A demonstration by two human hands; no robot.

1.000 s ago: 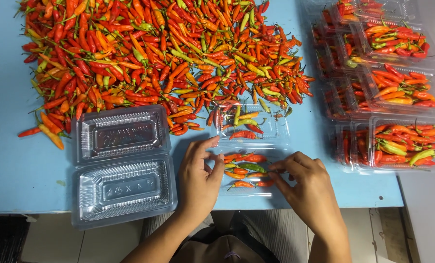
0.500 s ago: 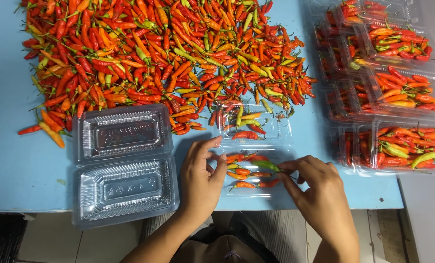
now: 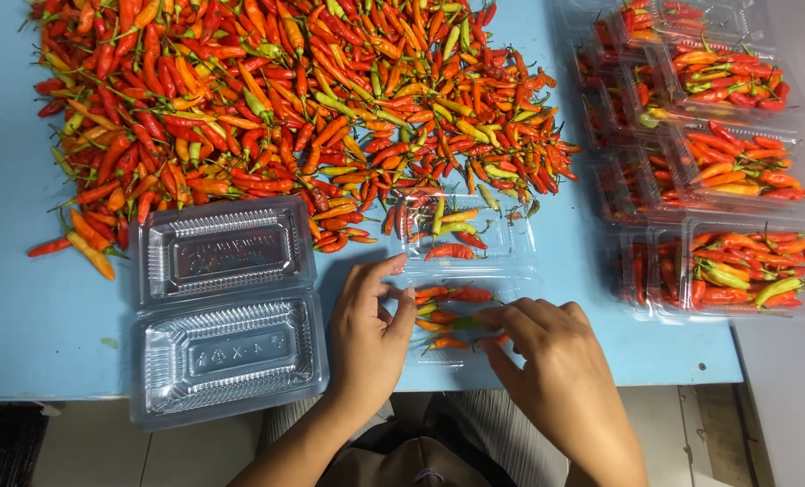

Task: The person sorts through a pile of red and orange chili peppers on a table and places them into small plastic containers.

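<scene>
A clear plastic clamshell box point(image 3: 461, 356) lies open at the near edge of the blue table point(image 3: 6, 271), with a few red, orange and green chilies point(image 3: 448, 295) in its tray. My left hand point(image 3: 368, 338) rests flat against the tray's left side, fingers apart. My right hand point(image 3: 547, 361) lies over the tray's right part, its fingertips on the chilies inside. The box's open lid point(image 3: 502, 236) lies behind the tray with a few chilies on it. Whether my right fingers pinch a chili is hidden.
A large heap of red, orange and green chilies point(image 3: 267, 99) covers the far table. An empty open clamshell box point(image 3: 222, 307) sits to the left, overhanging the near edge. Stacked closed boxes filled with chilies point(image 3: 736, 216) stand along the right side.
My right hand has slid left over the tray onto the chilies. My left hand has stayed beside the tray with small finger shifts.
</scene>
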